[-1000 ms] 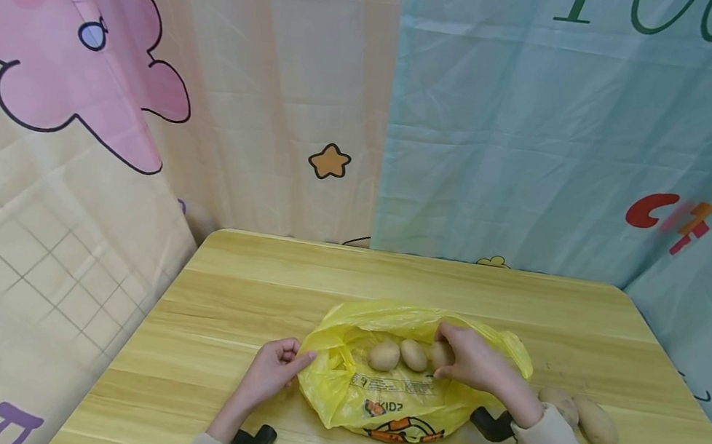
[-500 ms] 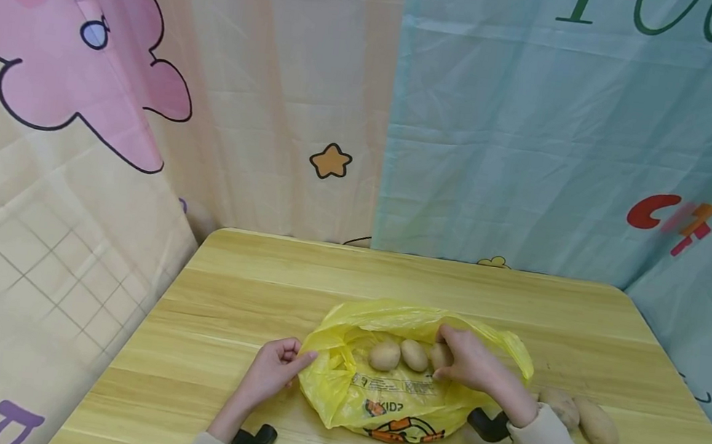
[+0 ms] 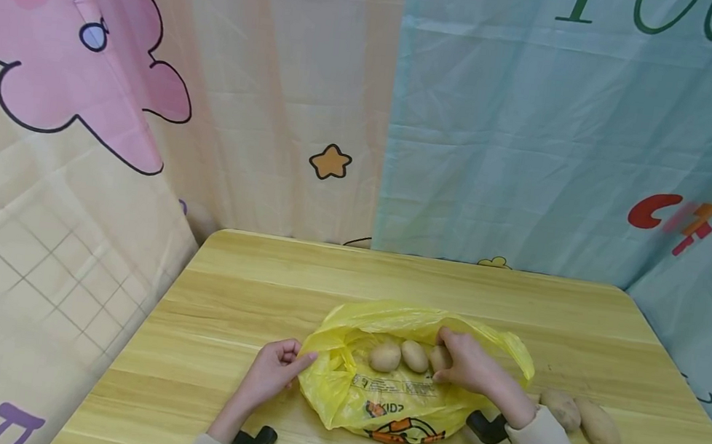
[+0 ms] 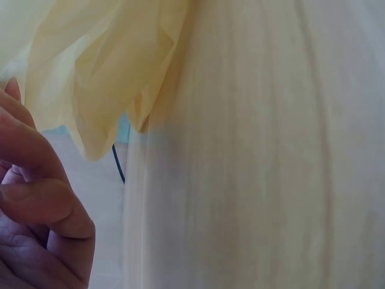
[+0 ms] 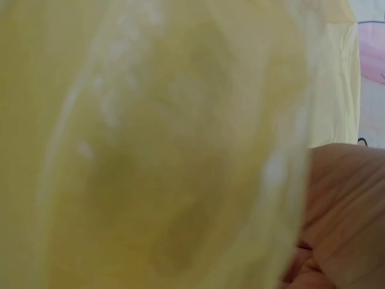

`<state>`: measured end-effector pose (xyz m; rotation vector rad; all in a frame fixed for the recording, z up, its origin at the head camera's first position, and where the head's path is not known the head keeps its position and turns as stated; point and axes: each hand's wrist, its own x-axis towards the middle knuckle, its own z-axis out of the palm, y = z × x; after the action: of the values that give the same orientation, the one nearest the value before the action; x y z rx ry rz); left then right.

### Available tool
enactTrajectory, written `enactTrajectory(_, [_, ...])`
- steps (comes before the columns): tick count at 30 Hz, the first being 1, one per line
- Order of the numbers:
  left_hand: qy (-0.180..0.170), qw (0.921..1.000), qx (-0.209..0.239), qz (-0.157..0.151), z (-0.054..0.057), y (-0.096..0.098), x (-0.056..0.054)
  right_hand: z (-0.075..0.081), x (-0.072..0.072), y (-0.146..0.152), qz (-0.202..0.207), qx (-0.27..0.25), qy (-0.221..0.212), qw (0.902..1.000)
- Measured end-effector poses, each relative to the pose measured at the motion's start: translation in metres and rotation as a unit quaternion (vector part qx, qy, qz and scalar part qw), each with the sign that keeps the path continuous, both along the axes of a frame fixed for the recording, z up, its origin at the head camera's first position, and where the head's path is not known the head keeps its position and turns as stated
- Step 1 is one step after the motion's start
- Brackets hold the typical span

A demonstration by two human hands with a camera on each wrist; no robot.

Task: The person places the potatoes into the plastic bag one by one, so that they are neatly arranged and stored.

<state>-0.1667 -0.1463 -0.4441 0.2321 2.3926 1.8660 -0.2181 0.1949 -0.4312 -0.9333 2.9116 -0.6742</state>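
Note:
A yellow plastic bag (image 3: 399,425) with printed writing lies on the table, its mouth spread wide. Pinched between thumb and fingers of my left hand (image 3: 273,370) is the bag's left edge; the left wrist view shows the curled fingers (image 4: 42,205) beside the plastic. Inside the bag lie a potato (image 3: 384,356) and a second potato (image 3: 415,356). My right hand (image 3: 468,363) reaches into the bag and grips a third potato (image 3: 440,358), partly hidden by the fingers. Yellow plastic, blurred, covers most of the right wrist view.
Outside the bag, a potato (image 3: 561,409) and a longer potato (image 3: 597,425) lie on the wooden table (image 3: 243,290) by the right forearm. Printed curtains (image 3: 511,137) hang behind the table and along its sides. A black wrist mount (image 3: 488,427) sits near the bag's right side.
Hands, bag and potatoes stay in nearly the same places. The right forearm has shifted very slightly to the left.

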Motion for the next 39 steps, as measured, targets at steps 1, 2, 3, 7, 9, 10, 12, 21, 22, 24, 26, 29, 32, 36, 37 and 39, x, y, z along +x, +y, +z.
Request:
enactTrajectory(1, [-0.001, 1.0000, 0.001, 0.000, -0.0003, -0.0002, -0.0001, -0.0001, 0.0000, -0.0001, 0.002, 0.000, 0.002, 1.0000])
enactTrajectory(2, [-0.003, 1.0000, 0.001, -0.001, -0.0006, -0.0003, -0.0002, -0.0004, 0.0000, -0.0001, 0.001, 0.000, 0.001, 1.0000])
enactTrajectory(3, [-0.003, 1.0000, 0.002, -0.001, -0.0009, -0.0005, -0.0003, -0.0007, 0.0000, -0.0001, 0.000, 0.001, 0.000, 1.0000])
enactTrajectory(7, [-0.006, 1.0000, 0.005, -0.003, -0.0016, -0.0011, -0.0006, 0.0002, 0.0004, 0.0000, -0.001, 0.001, -0.004, 1.0000])
enactTrajectory(9, [-0.007, 1.0000, 0.005, -0.003, -0.0015, -0.0012, -0.0005, 0.0006, 0.0006, -0.0001, -0.005, 0.000, -0.010, 0.9999])
enactTrajectory(10, [-0.008, 1.0000, 0.005, -0.003, -0.0014, -0.0012, -0.0003, 0.0006, 0.0005, -0.0002, -0.006, 0.000, -0.012, 0.9999])
enactTrajectory(12, [-0.008, 1.0000, 0.005, -0.002, -0.0010, -0.0011, 0.0000, 0.0003, 0.0002, -0.0004, -0.008, 0.000, -0.015, 0.9999])
enactTrajectory(21, [-0.007, 1.0000, 0.000, 0.003, -0.0001, -0.0002, 0.0007, 0.0011, -0.0004, -0.0029, -0.028, 0.009, -0.031, 0.9991])
enactTrajectory(22, [-0.007, 1.0000, 0.000, 0.003, -0.0002, -0.0001, 0.0007, 0.0009, -0.0008, -0.0030, -0.029, 0.010, -0.032, 0.9990])
enactTrajectory(24, [-0.007, 1.0000, -0.001, 0.004, -0.0003, -0.0001, 0.0005, 0.0007, -0.0013, -0.0035, -0.031, 0.010, -0.034, 0.9989])
enactTrajectory(26, [-0.005, 1.0000, -0.002, 0.005, -0.0004, -0.0002, 0.0003, 0.0011, -0.0016, -0.0038, -0.032, 0.010, -0.036, 0.9988])
enactTrajectory(29, [-0.003, 1.0000, -0.004, 0.007, -0.0004, -0.0004, 0.0000, 0.0013, -0.0018, -0.0037, -0.034, 0.008, -0.040, 0.9986])
enactTrajectory(32, [-0.003, 1.0000, -0.003, 0.006, -0.0007, -0.0007, -0.0003, 0.0016, -0.0019, -0.0036, -0.035, 0.005, -0.043, 0.9985])
enactTrajectory(36, [-0.005, 1.0000, 0.003, 0.003, -0.0013, -0.0012, -0.0007, 0.0017, -0.0026, -0.0035, -0.037, 0.003, -0.047, 0.9982])
enactTrajectory(37, [-0.004, 1.0000, 0.003, 0.003, -0.0015, -0.0013, -0.0009, 0.0017, -0.0028, -0.0033, -0.038, 0.003, -0.047, 0.9982])
enactTrajectory(39, [-0.003, 1.0000, 0.004, 0.003, -0.0019, -0.0014, -0.0012, 0.0015, -0.0032, -0.0030, -0.037, 0.004, -0.046, 0.9983])
